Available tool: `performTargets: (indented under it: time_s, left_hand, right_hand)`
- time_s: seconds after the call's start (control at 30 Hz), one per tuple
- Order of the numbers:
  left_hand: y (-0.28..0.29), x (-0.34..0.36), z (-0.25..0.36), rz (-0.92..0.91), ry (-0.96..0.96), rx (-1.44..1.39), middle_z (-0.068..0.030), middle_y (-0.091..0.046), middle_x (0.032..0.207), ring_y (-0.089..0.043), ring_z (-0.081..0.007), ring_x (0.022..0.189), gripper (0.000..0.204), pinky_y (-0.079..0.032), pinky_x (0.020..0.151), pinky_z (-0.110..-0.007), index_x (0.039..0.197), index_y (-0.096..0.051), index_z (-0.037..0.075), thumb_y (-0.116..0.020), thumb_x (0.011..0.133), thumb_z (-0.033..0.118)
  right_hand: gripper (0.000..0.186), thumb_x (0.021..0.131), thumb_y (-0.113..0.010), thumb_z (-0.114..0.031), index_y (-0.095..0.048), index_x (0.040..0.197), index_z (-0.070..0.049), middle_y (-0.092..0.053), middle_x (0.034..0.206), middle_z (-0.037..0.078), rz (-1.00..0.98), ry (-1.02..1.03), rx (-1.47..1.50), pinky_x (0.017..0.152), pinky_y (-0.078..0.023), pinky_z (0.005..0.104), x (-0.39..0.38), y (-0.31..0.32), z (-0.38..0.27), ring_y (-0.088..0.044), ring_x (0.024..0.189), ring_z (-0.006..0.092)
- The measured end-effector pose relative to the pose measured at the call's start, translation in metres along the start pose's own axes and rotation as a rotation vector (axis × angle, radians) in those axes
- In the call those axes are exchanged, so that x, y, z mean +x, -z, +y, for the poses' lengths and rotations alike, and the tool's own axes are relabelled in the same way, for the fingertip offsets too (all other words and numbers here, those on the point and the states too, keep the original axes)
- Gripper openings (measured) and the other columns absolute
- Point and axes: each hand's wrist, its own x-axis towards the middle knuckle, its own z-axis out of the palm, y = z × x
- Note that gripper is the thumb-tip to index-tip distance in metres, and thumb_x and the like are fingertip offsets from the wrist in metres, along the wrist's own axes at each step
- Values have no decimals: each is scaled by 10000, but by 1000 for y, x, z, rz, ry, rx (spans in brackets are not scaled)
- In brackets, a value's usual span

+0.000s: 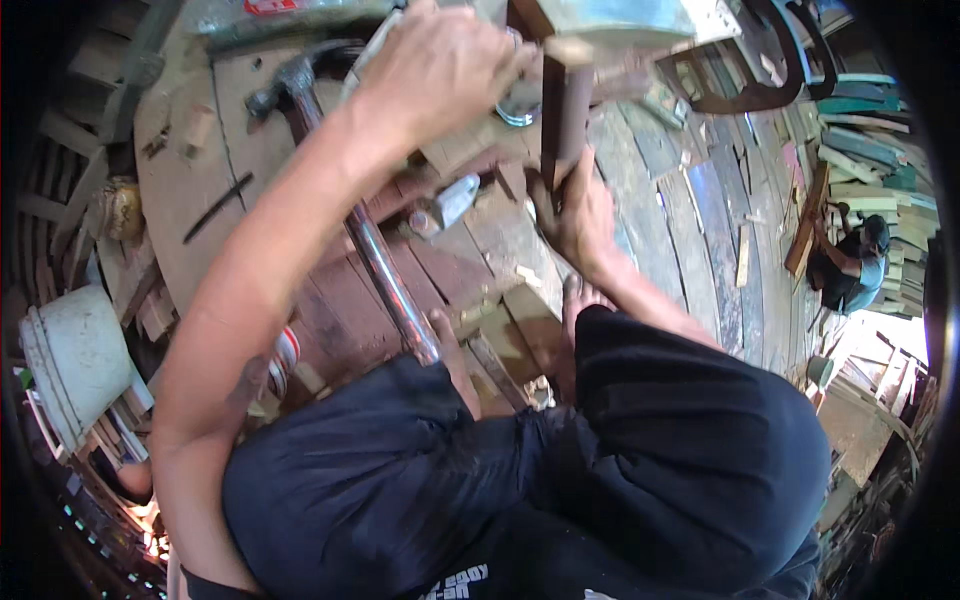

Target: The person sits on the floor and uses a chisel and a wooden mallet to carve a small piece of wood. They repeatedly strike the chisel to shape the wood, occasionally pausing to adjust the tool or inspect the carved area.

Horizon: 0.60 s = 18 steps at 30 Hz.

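Observation:
My right hand (583,215) is closed around the lower end of a dark brown wooden block (567,110), which stands up from it with a paler top end. Left of the block, my left hand (440,70) is at the far part of the work surface, back upward and fingers curled; what they hold, if anything, is hidden. A round, shiny-rimmed thing (518,108) sits between the left hand and the block. Below my left forearm, a claw hammer (375,260) lies slantwise, partly covered by it. Near the middle rests a grey, wedge-like piece with a round end (445,207).
Worn planks (690,220) form the floor. A thin dark strip (218,208) lies at left, near a white bucket (78,365). A dark curved frame (745,85) is at the upper right. Another person (855,260) handles a board (808,222) at far right, beside stacked timber.

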Motion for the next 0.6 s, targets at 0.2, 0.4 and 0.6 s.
performTargets:
  time_s: [0.2, 0.4, 0.6]
  left_hand:
    - [-1, 0, -4, -17, -6, -1, -147, -642, 718, -634, -338, 767, 430, -470, 775, -468, 721, -668, 60, -597, 1022, 360]
    - [0, 1, -6, 10, -28, 9, -154, -639, 728, -634, -341, 776, 422, -469, 760, -467, 730, -673, 55, -596, 1026, 346]
    - [6, -2, -6, -6, 10, -30, -139, -639, 718, -634, -335, 782, 351, -462, 791, -462, 754, -695, 56, -632, 993, 305]
  right_hand:
    - [578, 956, -736, -256, -370, 1304, 26, -645, 696, 257, -59, -66, 26, 503, -472, 528, -21, -8, 2, -651, 597, 479]
    - [625, 956, -732, -230, -350, 1369, 41, -670, 715, 226, 27, 6, 13, 483, -472, 504, -3, -8, 2, -667, 589, 450]
    - [687, 951, -740, -249, -291, 1368, 62, -658, 698, 223, -44, -2, 80, 480, -440, 533, 12, -2, -14, -625, 549, 457]
